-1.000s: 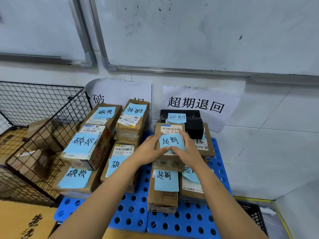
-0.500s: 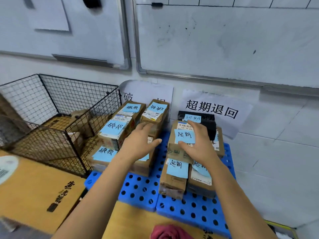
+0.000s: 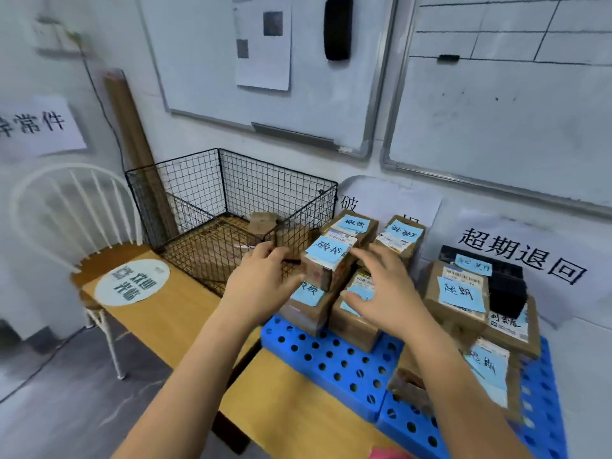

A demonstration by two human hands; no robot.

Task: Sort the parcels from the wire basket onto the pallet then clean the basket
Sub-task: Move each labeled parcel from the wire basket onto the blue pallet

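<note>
Two hands spread, left hand [image 3: 261, 286] by one wire basket [image 3: 251, 180], right hand [image 3: 384, 293] over five parcels [image 3: 328, 253] tagged 破损; one pallet [image 3: 331, 359]

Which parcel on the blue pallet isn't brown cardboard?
The black parcel at the back right of the pallet, below the right-hand wall sign. Every other parcel there is brown cardboard; this one shares only the blue note.

The basket [image 3: 212, 190] was thin black metal wire, the pallet [image 3: 334, 362] glossy blue perforated plastic, the parcels [image 3: 351, 323] matt brown cardboard with pale-blue paper notes [image 3: 326, 250], the tabletop [image 3: 172, 313] smooth wood.
</note>
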